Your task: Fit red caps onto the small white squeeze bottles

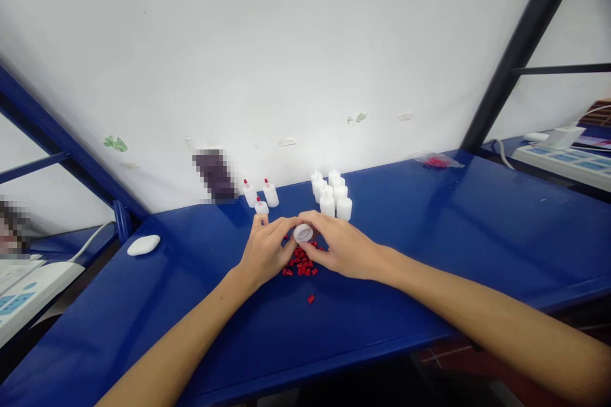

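Note:
Between my two hands a small white plastic bottle (303, 233) is tipped, with its round recessed base toward me. My right hand (346, 245) grips it by thumb and fingers from the right. From the left, my left hand (270, 246) closes thumb and fingers against its side. The bottle's far end is hidden. Below my hands lies a loose pile of small red caps (303, 262), with a single red cap (311, 299) nearer me. Beyond my left hand stand three white bottles with red tips (270, 193). Several white bottles without red caps (340, 193) stand behind my right hand.
All this is on a blue table (405, 222) against a white wall. A white rounded object (144, 245) lies at the left. A clear bag with red pieces (436, 162) lies at the back right. Power strips (568, 162) sit beyond the frame posts.

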`<action>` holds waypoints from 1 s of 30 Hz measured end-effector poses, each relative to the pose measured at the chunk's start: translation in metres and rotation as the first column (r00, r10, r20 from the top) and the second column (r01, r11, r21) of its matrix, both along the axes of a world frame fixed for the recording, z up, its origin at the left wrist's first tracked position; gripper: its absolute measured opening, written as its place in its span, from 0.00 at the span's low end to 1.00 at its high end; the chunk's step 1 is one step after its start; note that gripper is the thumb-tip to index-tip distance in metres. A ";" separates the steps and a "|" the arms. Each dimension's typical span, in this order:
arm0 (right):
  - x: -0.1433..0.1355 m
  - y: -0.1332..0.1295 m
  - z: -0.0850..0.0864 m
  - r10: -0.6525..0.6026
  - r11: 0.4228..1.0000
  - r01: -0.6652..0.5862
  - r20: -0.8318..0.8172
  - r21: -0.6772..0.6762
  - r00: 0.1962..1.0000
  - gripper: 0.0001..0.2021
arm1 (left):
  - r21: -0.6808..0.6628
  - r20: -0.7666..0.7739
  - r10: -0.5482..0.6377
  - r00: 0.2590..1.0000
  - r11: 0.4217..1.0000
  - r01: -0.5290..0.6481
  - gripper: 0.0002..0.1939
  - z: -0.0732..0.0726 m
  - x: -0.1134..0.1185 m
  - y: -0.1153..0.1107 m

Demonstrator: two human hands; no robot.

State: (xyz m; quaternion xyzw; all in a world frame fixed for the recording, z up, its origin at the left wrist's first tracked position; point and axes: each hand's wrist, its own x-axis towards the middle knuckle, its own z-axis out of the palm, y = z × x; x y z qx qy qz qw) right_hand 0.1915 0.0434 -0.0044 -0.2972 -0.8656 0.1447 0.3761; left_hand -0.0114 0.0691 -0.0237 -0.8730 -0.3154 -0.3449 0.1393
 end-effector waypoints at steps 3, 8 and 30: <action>-0.003 0.000 -0.003 0.028 0.999 -0.027 -0.047 0.018 0.999 0.12 | -0.043 -0.019 -0.046 0.999 0.998 0.045 0.11 -0.001 0.000 -0.001; -0.004 0.000 -0.004 0.047 0.997 -0.045 -0.039 0.060 0.998 0.19 | -0.112 -0.028 -0.111 0.993 0.988 0.108 0.09 -0.003 0.000 -0.001; -0.003 0.003 -0.001 -0.085 0.969 0.020 0.252 0.248 0.964 0.18 | -0.052 -0.435 0.168 0.885 0.976 -0.211 0.16 0.008 0.014 -0.013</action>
